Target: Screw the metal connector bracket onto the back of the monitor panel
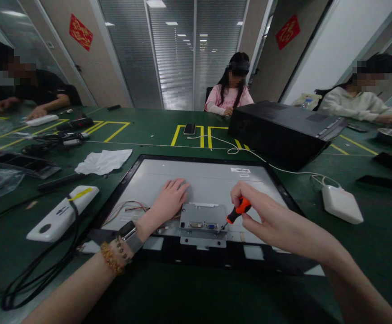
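A: Right hand?
B: Closed round an orange-and-black screwdriver, tip at the silver metal port box on the grey, black-framed flat panel.
A: Left hand?
B: Laid flat on the panel, fingers extended.
A: Clutter?
B: Left, glossy white oblong casing, black cable across it; crumpled white tissue. Beyond, big black boxy case. Right, square white adapter.

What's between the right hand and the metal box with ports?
A screwdriver: in the head view, its handle sits in the right hand and its thin shaft slants down toward the metal box.
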Demonstrator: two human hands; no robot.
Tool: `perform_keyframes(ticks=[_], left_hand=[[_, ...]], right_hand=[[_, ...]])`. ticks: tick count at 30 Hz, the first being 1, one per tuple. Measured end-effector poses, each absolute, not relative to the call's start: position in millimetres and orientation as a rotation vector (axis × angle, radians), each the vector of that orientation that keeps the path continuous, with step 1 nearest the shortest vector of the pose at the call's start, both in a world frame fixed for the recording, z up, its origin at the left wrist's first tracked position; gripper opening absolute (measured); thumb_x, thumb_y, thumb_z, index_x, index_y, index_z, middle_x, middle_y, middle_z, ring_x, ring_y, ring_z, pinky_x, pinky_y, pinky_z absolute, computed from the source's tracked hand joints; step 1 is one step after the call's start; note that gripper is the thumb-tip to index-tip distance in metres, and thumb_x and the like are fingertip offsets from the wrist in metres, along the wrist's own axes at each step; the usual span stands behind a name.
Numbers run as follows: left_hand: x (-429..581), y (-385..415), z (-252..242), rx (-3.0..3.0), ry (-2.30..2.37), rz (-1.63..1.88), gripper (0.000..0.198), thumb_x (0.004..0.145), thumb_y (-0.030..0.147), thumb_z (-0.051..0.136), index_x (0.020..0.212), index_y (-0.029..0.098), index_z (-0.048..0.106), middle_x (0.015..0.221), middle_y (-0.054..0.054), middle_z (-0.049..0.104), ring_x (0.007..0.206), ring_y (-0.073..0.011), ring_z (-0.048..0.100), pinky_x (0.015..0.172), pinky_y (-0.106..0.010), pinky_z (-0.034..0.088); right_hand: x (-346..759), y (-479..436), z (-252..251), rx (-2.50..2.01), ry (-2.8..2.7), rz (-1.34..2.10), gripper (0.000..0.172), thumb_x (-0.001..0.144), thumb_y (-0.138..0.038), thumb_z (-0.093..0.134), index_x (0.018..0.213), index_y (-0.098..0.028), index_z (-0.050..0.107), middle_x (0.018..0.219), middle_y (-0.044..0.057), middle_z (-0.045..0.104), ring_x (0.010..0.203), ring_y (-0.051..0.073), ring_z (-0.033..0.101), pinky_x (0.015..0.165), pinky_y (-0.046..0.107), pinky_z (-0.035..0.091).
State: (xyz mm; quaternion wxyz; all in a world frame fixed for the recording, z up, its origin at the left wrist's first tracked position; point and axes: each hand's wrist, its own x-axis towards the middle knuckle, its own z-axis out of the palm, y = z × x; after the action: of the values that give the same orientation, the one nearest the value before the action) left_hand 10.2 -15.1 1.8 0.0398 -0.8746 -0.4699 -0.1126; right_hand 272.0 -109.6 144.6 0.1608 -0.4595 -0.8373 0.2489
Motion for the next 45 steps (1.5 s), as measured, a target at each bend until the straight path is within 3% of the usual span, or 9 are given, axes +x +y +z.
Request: perform_keyframes(ticks=[6,12,15,19,22,27,33,39,45], left_hand=[[11,-16,3,-2.688,-1.439,-0.346,0.033,0.098,0.02,0.044,0.13,0.015,0.052,0.137,-0.013,0.052,0.124,-0.027,0.049,0.107,-0.047,0.037],[10,-16,3,-2.691,-1.417,-0.389,0.033,0.098,0.018,0.041,0.129,0.015,0.052,0.136,-0.014,0.052,0.125,-0.0266,0.049,0.107,-0.048,0.038],[10,-16,2,-2.689,-1.419,-0.383,0.033,0.098,0.019,0.042,0.129,0.015,0.053,0.135,-0.014,0.053,0.124,-0.027,0.05,0.106,-0.047,0.039],[10,-15,0,-2.684,-1.412,-0.417,0.032,0.099,0.019,0.04,0.127,0.016,0.053,0.133,-0.014,0.054,0.123,-0.0267,0.05,0.106,-0.047,0.039],[10,-15,0,-2.687,-1.398,-0.426,0.032,0.099,0.02,0.038,0.128,0.016,0.052,0.134,-0.013,0.053,0.123,-0.0266,0.05,0.106,-0.049,0.038],[10,-16,3,-2.693,-1.428,-0.379,0.033,0.098,0.02,0.041,0.128,0.015,0.052,0.135,-0.014,0.053,0.123,-0.0271,0.05,0.106,-0.048,0.038],[9,-15,1,-2.692,-1.426,-0.397,0.033,0.099,0.021,0.038,0.128,0.017,0.052,0.137,-0.013,0.052,0.124,-0.0262,0.05,0.106,-0.048,0.038],[9,-15,2,-2.686,-1.405,-0.383,0.032,0.099,0.021,0.04,0.128,0.016,0.052,0.135,-0.013,0.053,0.122,-0.0268,0.05,0.105,-0.047,0.039],[11,-17,4,-2.675,-1.438,-0.35,0.033,0.098,0.02,0.043,0.129,0.016,0.052,0.136,-0.012,0.052,0.123,-0.0268,0.05,0.106,-0.046,0.039]], right_hand=[[279,-109,143,-1.413,-2.396,0.675,0.015,0.098,-0.029,0.041,0.108,-0.022,0.05,0.097,0.005,0.067,0.089,0.02,0.064,0.078,0.034,0.049],[269,-104,137,-1.581,-2.532,0.09,0.036,0.094,-0.052,0.049,0.078,-0.021,0.059,0.057,0.001,0.059,0.053,0.019,0.056,0.051,0.03,0.034],[268,-104,140,-1.602,-2.501,0.05,0.038,0.098,-0.046,0.04,0.076,-0.021,0.057,0.063,0.003,0.061,0.056,0.019,0.057,0.053,0.03,0.034],[274,-109,150,-1.439,-2.488,0.387,0.024,0.098,-0.026,0.033,0.093,-0.021,0.057,0.09,0.005,0.064,0.078,0.019,0.062,0.068,0.033,0.045],[278,-110,155,-1.415,-2.461,0.538,0.022,0.096,-0.021,0.033,0.102,-0.021,0.054,0.1,0.006,0.063,0.088,0.02,0.062,0.079,0.037,0.047],[276,-105,146,-1.451,-2.463,0.567,0.017,0.098,-0.027,0.037,0.101,-0.022,0.053,0.09,0.004,0.067,0.083,0.02,0.064,0.074,0.034,0.046],[274,-97,134,-1.564,-2.524,0.031,0.033,0.099,-0.043,0.038,0.085,-0.021,0.06,0.065,0.003,0.064,0.059,0.02,0.06,0.056,0.03,0.035],[274,-104,147,-1.415,-2.527,0.281,0.021,0.092,-0.021,0.037,0.085,-0.02,0.057,0.083,0.005,0.064,0.073,0.019,0.06,0.065,0.032,0.042],[270,-103,141,-1.404,-2.523,0.297,0.014,0.095,-0.025,0.04,0.093,-0.02,0.053,0.082,0.003,0.066,0.072,0.019,0.062,0.065,0.032,0.042]])
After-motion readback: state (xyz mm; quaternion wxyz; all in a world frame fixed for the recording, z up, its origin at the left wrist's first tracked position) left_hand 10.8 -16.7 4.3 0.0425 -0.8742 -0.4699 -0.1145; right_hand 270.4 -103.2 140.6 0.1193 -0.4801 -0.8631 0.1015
